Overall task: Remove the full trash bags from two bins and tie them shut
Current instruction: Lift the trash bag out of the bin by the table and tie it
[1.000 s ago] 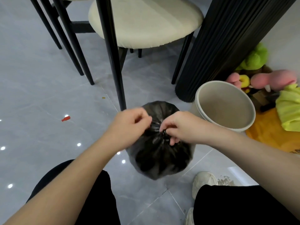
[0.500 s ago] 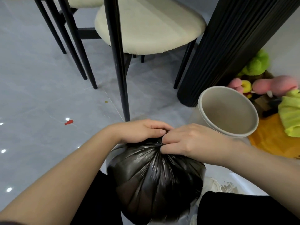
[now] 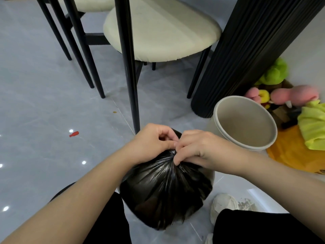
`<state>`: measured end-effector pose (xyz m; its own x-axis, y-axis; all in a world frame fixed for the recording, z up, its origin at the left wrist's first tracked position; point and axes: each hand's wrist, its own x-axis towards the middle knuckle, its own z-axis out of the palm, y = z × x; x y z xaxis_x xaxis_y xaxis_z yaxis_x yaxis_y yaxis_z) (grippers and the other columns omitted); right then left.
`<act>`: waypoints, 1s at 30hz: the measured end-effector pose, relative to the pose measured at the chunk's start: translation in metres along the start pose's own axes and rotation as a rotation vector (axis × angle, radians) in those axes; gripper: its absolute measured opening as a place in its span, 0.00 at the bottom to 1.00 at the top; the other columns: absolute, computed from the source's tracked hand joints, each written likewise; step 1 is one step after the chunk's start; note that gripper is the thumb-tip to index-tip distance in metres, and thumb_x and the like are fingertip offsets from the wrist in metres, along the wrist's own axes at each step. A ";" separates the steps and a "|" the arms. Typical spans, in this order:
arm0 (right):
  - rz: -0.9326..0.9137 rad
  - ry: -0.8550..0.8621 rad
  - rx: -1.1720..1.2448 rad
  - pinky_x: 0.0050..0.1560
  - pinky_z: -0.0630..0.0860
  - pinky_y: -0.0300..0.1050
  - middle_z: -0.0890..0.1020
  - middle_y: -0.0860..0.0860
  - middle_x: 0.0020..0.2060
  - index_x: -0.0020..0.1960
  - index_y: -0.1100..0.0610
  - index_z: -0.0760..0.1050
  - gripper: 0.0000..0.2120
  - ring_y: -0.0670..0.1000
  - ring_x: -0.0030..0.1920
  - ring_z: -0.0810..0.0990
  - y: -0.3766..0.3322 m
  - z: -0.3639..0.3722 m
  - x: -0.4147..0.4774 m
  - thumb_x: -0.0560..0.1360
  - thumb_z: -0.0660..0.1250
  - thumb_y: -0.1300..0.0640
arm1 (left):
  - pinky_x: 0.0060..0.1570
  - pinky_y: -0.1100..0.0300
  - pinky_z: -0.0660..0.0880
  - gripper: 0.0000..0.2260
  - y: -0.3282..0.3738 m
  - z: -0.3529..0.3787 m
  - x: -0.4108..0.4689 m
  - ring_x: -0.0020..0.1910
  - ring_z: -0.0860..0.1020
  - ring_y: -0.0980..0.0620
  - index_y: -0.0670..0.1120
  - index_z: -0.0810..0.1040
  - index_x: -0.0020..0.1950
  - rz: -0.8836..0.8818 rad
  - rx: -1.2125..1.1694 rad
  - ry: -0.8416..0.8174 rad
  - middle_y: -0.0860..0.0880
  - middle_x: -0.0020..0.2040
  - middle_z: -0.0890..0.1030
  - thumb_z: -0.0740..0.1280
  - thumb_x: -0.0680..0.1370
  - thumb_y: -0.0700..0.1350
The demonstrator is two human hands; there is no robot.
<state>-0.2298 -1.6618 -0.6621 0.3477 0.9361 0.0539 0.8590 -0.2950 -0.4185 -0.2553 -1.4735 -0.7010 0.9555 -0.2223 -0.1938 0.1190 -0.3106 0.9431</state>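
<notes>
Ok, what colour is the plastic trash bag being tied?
The plastic trash bag is glossy black; head view.

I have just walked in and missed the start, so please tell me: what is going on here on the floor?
A person is tying a black trash bag shut. The left hand and the right hand both pinch the gathered plastic at the top of the bag, where it bunches together. Whether a knot is finished cannot be told, as the hands cover that spot. The beige bin stands to the right of the bag, with no bag inside it.
</notes>
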 end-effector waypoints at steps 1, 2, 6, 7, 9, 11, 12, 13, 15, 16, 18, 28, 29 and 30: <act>0.008 -0.026 0.043 0.48 0.71 0.38 0.81 0.44 0.41 0.47 0.50 0.83 0.08 0.45 0.43 0.74 -0.001 -0.001 0.000 0.76 0.66 0.57 | 0.40 0.58 0.72 0.09 0.001 0.002 0.000 0.33 0.73 0.56 0.52 0.81 0.36 -0.005 0.008 -0.025 0.51 0.32 0.78 0.73 0.72 0.38; 0.015 -0.048 0.068 0.48 0.71 0.36 0.80 0.44 0.41 0.47 0.50 0.84 0.08 0.44 0.43 0.73 -0.002 -0.002 0.000 0.76 0.65 0.56 | 0.41 0.57 0.72 0.10 0.001 0.003 -0.001 0.34 0.74 0.55 0.52 0.80 0.36 -0.012 -0.001 -0.055 0.49 0.34 0.79 0.73 0.72 0.38; 0.067 0.003 0.133 0.48 0.66 0.29 0.76 0.47 0.44 0.47 0.49 0.84 0.08 0.42 0.44 0.73 -0.008 -0.009 -0.004 0.76 0.66 0.56 | 0.43 0.58 0.74 0.12 0.008 0.004 -0.006 0.37 0.77 0.54 0.52 0.81 0.34 -0.035 -0.154 -0.077 0.49 0.36 0.82 0.73 0.71 0.36; 0.096 0.038 0.175 0.48 0.66 0.28 0.75 0.48 0.44 0.47 0.49 0.84 0.08 0.41 0.44 0.72 -0.009 -0.011 -0.005 0.75 0.67 0.57 | 0.42 0.61 0.75 0.11 0.010 0.005 -0.006 0.36 0.77 0.55 0.52 0.81 0.35 -0.033 -0.176 -0.054 0.50 0.35 0.82 0.73 0.71 0.36; 0.180 0.085 0.319 0.48 0.66 0.28 0.74 0.48 0.43 0.46 0.50 0.85 0.08 0.43 0.44 0.74 -0.009 -0.015 -0.008 0.73 0.69 0.60 | 0.41 0.64 0.75 0.09 0.015 0.007 -0.009 0.35 0.77 0.56 0.50 0.82 0.37 -0.014 -0.206 0.008 0.50 0.35 0.82 0.73 0.71 0.36; 0.255 0.096 0.447 0.49 0.68 0.30 0.74 0.48 0.43 0.46 0.51 0.85 0.09 0.45 0.45 0.75 -0.009 -0.017 -0.010 0.71 0.70 0.62 | 0.40 0.64 0.75 0.09 0.020 0.011 -0.012 0.35 0.77 0.56 0.50 0.82 0.38 0.019 -0.182 0.076 0.49 0.35 0.82 0.73 0.71 0.35; 0.280 0.092 0.483 0.49 0.69 0.32 0.74 0.48 0.43 0.45 0.51 0.85 0.09 0.46 0.45 0.76 -0.009 -0.017 -0.011 0.71 0.70 0.63 | 0.39 0.65 0.74 0.10 0.021 0.014 -0.014 0.34 0.77 0.57 0.50 0.81 0.37 0.032 -0.156 0.108 0.50 0.34 0.82 0.73 0.71 0.35; 0.300 0.081 0.514 0.50 0.71 0.35 0.75 0.48 0.43 0.45 0.51 0.85 0.10 0.47 0.45 0.77 -0.010 -0.018 -0.012 0.71 0.70 0.63 | 0.39 0.66 0.75 0.10 0.022 0.018 -0.016 0.34 0.77 0.57 0.51 0.81 0.37 0.033 -0.142 0.134 0.49 0.34 0.82 0.73 0.71 0.35; 0.337 0.027 0.562 0.51 0.74 0.42 0.76 0.47 0.43 0.45 0.50 0.85 0.11 0.50 0.45 0.77 -0.012 -0.022 -0.014 0.71 0.71 0.64 | 0.39 0.63 0.76 0.11 0.022 0.024 -0.021 0.35 0.78 0.55 0.51 0.81 0.37 0.010 -0.151 0.153 0.47 0.36 0.84 0.73 0.71 0.35; 0.347 -0.016 0.579 0.52 0.75 0.47 0.77 0.48 0.43 0.45 0.50 0.85 0.11 0.52 0.45 0.78 -0.014 -0.025 -0.015 0.70 0.72 0.65 | 0.40 0.62 0.77 0.12 0.022 0.027 -0.024 0.35 0.79 0.54 0.52 0.81 0.37 -0.006 -0.159 0.142 0.47 0.36 0.84 0.73 0.71 0.34; 0.349 -0.107 0.599 0.52 0.74 0.52 0.77 0.48 0.43 0.45 0.50 0.85 0.10 0.54 0.44 0.78 -0.017 -0.031 -0.016 0.70 0.72 0.64 | 0.40 0.61 0.77 0.13 0.022 0.031 -0.027 0.34 0.78 0.55 0.52 0.80 0.37 -0.038 -0.179 0.078 0.50 0.34 0.83 0.72 0.71 0.33; 0.344 -0.079 0.678 0.51 0.75 0.47 0.77 0.46 0.40 0.45 0.52 0.84 0.09 0.53 0.43 0.77 -0.021 -0.032 -0.015 0.72 0.71 0.65 | 0.40 0.59 0.74 0.11 0.031 0.034 -0.032 0.35 0.77 0.51 0.45 0.77 0.43 -0.072 -0.312 0.040 0.47 0.35 0.81 0.70 0.71 0.30; 0.329 -0.106 0.689 0.50 0.75 0.46 0.76 0.45 0.39 0.45 0.52 0.84 0.08 0.52 0.42 0.77 -0.022 -0.036 -0.016 0.72 0.71 0.64 | 0.39 0.60 0.74 0.11 0.032 0.034 -0.033 0.35 0.77 0.51 0.45 0.76 0.45 -0.072 -0.328 0.006 0.46 0.35 0.81 0.70 0.71 0.30; 0.307 -0.141 0.696 0.48 0.74 0.44 0.76 0.44 0.39 0.46 0.52 0.84 0.08 0.51 0.42 0.76 -0.024 -0.040 -0.017 0.72 0.71 0.64 | 0.39 0.61 0.73 0.11 0.034 0.034 -0.035 0.36 0.76 0.50 0.44 0.75 0.46 -0.073 -0.345 -0.040 0.45 0.36 0.81 0.69 0.72 0.29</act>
<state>-0.2411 -1.6778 -0.6170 0.4408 0.8611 -0.2533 0.2814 -0.4006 -0.8720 -0.2935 -1.5071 -0.6716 0.9305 -0.2495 -0.2683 0.2776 0.0023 0.9607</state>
